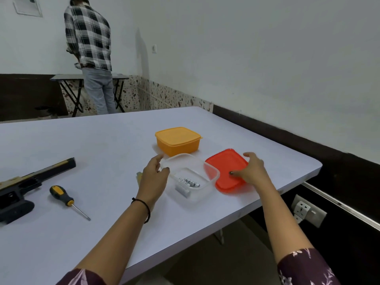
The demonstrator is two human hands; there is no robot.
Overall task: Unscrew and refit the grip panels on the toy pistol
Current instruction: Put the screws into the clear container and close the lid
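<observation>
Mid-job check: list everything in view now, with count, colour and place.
black and tan toy pistol: one, table's left edge, partly cut off
yellow-and-black-handled screwdriver: one, right of the pistol
orange lidded plastic box: one, behind the tub
clear plastic tub: one, lid off, mid-table
small grey cylinders: several, inside the tub
red plastic lid: one, right of the tub
white table: one
person in checked shirt: one, at far folding table
white wall socket: one, lower right
left hand: holds tub's left rim
right hand: grips red lid
</observation>
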